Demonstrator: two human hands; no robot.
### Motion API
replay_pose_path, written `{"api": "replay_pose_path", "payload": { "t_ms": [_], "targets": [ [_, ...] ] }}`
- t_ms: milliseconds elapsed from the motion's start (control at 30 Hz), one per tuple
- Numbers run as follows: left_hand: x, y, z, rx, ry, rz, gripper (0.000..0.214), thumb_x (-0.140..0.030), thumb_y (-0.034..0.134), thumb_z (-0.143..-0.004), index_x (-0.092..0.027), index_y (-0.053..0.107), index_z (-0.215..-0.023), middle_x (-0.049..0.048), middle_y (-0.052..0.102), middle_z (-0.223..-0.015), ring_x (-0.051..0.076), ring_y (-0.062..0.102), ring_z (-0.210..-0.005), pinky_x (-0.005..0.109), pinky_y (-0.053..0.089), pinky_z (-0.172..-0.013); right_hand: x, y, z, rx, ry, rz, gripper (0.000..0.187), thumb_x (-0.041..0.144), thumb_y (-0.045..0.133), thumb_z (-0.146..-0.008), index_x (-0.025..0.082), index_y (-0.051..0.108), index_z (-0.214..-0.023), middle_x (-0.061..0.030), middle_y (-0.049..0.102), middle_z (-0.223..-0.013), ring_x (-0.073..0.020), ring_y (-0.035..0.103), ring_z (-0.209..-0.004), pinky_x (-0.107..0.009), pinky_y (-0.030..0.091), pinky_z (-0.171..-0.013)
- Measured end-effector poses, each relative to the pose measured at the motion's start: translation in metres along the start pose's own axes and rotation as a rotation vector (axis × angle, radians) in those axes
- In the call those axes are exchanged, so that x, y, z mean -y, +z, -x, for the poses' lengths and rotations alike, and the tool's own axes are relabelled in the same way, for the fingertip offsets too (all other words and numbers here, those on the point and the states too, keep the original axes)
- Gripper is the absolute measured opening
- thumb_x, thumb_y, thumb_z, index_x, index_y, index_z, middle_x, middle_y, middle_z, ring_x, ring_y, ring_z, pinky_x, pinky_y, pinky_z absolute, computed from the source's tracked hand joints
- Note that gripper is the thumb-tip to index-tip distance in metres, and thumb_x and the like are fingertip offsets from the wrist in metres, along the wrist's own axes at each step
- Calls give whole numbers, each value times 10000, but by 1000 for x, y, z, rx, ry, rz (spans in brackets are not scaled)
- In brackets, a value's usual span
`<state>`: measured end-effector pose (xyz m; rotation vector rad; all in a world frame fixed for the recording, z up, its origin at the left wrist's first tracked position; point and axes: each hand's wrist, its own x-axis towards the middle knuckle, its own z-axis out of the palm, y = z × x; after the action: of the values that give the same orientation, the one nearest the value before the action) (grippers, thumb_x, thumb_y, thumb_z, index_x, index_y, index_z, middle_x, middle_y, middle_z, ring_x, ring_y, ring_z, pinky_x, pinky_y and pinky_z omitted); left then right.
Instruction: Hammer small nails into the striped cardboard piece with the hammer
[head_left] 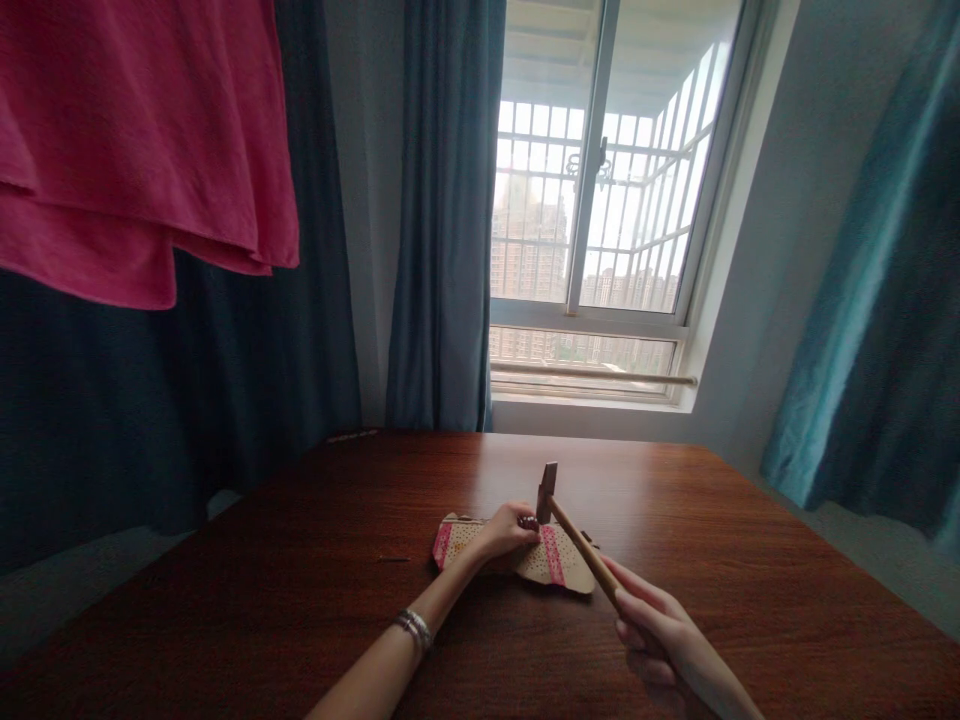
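My right hand [660, 635] is wrapped round the wooden handle of a hammer [574, 535]. The hammer's dark metal head [548, 490] is close beside the fingertips of my left hand [510, 532]. My left hand rests at the middle of a flat, cream-coloured piece [566, 575] with small dark dots and pink bands. Its fingers are closed, with dark red nails showing; what they pinch, if anything, is hidden. The flat piece has uneven edges and lies on the brown wooden table [300, 620]. I cannot tell what it is made of.
A short thin stick-like thing [394, 559] lies on the table left of the patterned piece. A pink cloth [150, 150] hangs at upper left before dark blue curtains [446, 220]. Beyond the table's far edge is a barred window [589, 310].
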<state>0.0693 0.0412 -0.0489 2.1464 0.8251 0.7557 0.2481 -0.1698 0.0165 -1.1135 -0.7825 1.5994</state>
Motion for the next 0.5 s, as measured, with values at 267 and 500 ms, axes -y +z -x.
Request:
{"api": "replay_pose_path", "payload": {
  "t_ms": [267, 500],
  "targets": [
    [-43, -12, 10, 12, -114, -51, 98, -214, 597, -606, -163, 657, -664, 3, 631, -749, 174, 537, -759, 213, 384, -682, 3, 6, 4, -31, 3, 12, 709, 426, 647, -681, 262, 371, -1313, 62, 449, -511, 8, 268, -282, -103, 101, -258],
    [-55, -15, 13, 29, -146, -45, 119, -204, 603, -594, -156, 657, -690, 4, 629, -758, 180, 535, -782, 218, 389, -701, 2, 6, 4, -39, -2, 30, 719, 442, 629, -689, 272, 345, -1327, 58, 462, -521, 8, 259, -270, -111, 101, -258]
  ]
}}
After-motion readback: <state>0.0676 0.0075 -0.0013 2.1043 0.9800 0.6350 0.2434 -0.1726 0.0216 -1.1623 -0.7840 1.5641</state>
